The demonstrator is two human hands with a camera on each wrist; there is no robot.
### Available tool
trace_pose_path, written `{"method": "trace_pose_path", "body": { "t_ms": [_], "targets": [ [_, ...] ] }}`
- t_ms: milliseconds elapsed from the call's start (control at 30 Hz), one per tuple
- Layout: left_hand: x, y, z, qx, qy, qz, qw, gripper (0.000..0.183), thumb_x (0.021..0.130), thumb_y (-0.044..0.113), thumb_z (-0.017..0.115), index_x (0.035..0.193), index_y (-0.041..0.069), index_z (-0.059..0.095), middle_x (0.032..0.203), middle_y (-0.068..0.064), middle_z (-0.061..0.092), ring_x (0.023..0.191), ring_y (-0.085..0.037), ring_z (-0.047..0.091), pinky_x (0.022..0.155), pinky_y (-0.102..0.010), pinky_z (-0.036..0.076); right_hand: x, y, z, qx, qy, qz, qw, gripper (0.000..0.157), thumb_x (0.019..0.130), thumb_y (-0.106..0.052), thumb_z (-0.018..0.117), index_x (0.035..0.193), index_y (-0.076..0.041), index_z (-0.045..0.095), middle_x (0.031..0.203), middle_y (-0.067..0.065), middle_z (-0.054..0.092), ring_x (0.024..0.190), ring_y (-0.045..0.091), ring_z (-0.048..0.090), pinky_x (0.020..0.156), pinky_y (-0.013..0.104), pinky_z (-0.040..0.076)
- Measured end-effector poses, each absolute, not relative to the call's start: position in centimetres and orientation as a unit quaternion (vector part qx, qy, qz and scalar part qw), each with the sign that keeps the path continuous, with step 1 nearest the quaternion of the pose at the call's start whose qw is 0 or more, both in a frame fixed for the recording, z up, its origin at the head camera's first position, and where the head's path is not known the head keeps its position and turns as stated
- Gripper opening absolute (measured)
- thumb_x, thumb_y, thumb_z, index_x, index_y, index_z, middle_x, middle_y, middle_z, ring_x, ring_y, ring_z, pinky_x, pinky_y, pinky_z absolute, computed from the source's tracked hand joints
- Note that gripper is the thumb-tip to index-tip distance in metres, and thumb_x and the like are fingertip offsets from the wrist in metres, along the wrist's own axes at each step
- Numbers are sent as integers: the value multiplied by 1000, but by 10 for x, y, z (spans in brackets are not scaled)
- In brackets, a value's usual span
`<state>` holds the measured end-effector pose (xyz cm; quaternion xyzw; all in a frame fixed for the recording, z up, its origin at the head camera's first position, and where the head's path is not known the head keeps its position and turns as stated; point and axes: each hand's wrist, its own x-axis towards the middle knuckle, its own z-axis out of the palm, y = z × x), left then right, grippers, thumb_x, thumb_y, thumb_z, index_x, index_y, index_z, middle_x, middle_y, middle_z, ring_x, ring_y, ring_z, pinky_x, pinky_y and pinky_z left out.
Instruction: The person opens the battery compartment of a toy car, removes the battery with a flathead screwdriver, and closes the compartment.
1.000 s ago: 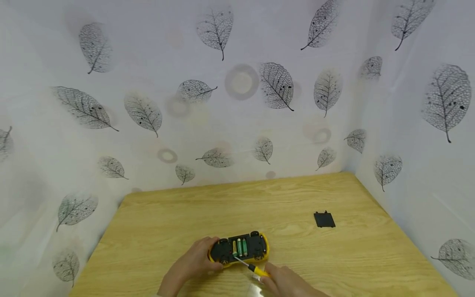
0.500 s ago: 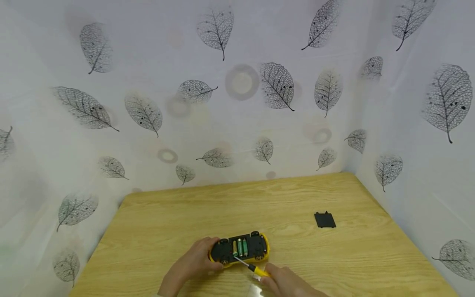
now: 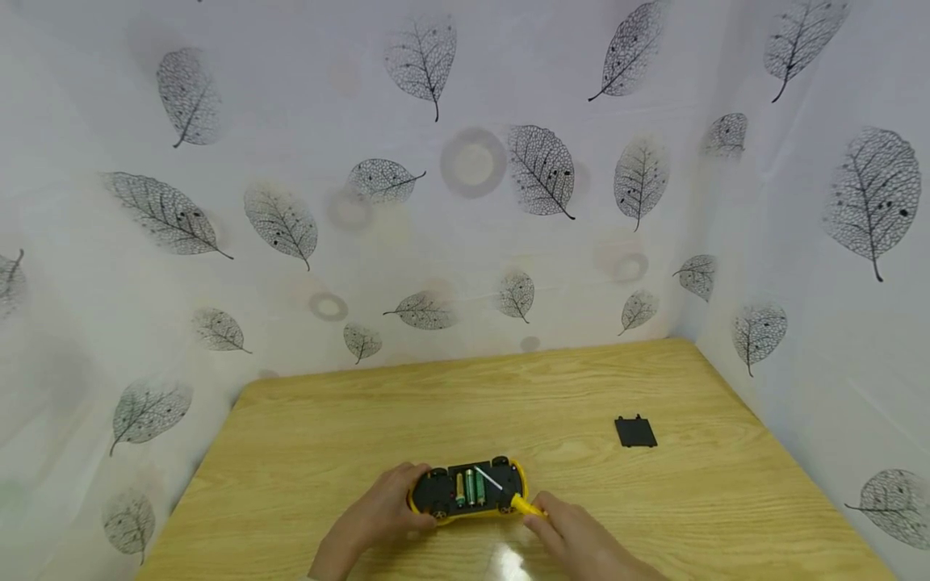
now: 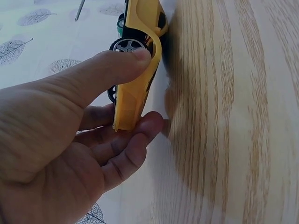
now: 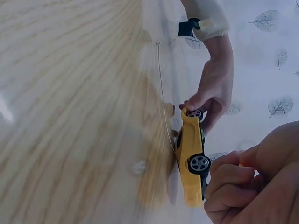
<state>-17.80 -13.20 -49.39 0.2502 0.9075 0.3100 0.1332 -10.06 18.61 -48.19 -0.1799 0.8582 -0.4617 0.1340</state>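
Observation:
A yellow toy car [image 3: 434, 492] lies upside down, its black underside facing up. Several green batteries [image 3: 470, 487] sit side by side in its open compartment. My left hand [image 3: 381, 507] grips the car's left end; the left wrist view has the thumb over a wheel [image 4: 129, 45] and the other fingers under the yellow body [image 4: 128, 109]. My right hand [image 3: 581, 539] holds a screwdriver [image 3: 526, 506] by its yellow handle. Its metal shaft slants across the underside, with the tip at the far end of the rightmost battery. In the right wrist view, the curled fingers [image 5: 233, 186] hide most of the screwdriver.
A flat black battery cover [image 3: 635, 432] lies on the wood-grain table [image 3: 349, 420], to the right of the car and farther back. White sheeting [image 3: 465, 242] printed with dark leaves rises behind the table and along both sides.
The screwdriver tip has left the near end of the leftmost battery and now points at the far end of the rightmost one. The right hand has shifted slightly right; the left hand stays put.

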Motion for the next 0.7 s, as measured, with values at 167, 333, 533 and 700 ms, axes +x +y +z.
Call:
{"method": "trace_pose_path", "body": {
  "t_ms": [167, 333, 533, 700],
  "targets": [
    [-177, -132, -494, 250, 910, 304, 127, 70, 78, 29, 91, 136, 4, 61, 113, -2, 61, 99, -23, 56, 80, -41, 51, -102, 190, -473, -155, 864, -463, 122, 20, 110, -19, 50, 110, 0, 58, 73, -1, 50, 56, 6, 39, 51, 24, 36],
    [-177, -133, -493, 249, 909, 305, 133, 71, 79, 30, 91, 137, 3, 60, 116, -3, 61, 100, -23, 56, 80, -41, 51, -105, 198, -470, -142, 860, -478, 110, 22, 110, -18, 49, 114, 2, 55, 69, -2, 50, 54, 5, 38, 48, 22, 34],
    [-176, -133, -493, 250, 910, 304, 133, 71, 79, 29, 91, 137, 2, 60, 118, -4, 62, 101, -25, 56, 82, -42, 51, -107, 207, -467, -120, 860, -488, 85, 25, 110, -21, 50, 116, 4, 52, 70, -1, 51, 55, 6, 39, 49, 23, 34],
    [-176, -132, -493, 246, 913, 299, 127, 72, 78, 28, 91, 138, 2, 60, 118, -5, 62, 102, -26, 57, 85, -47, 51, -110, 210, -461, -70, 870, -482, 71, 26, 110, -21, 51, 118, 4, 51, 70, 2, 51, 54, 7, 36, 48, 22, 31]
  ]
}}
